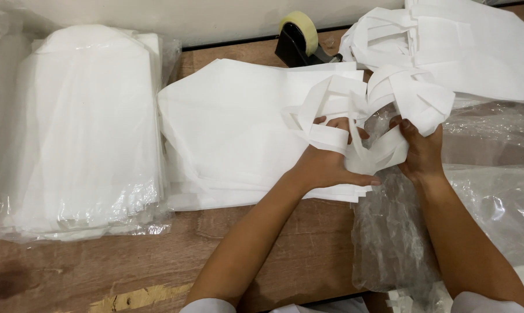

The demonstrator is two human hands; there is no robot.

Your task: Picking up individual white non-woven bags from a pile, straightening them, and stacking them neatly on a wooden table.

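Note:
A stack of flat white fabric bags [239,124] lies in the middle of the wooden table [157,255]. Their white strap handles [384,98] bunch up at the stack's right end. My left hand [326,162] rests on the stack's right edge with straps looped over its fingers. My right hand [421,150] grips the bundle of straps from the right side, fingers closed around them.
A sealed clear plastic pack of white fabric [82,133] lies at the left. A tape dispenser [299,40] stands at the back by the wall. More white bags [465,46] pile at the back right. Crumpled clear plastic [482,203] covers the right side.

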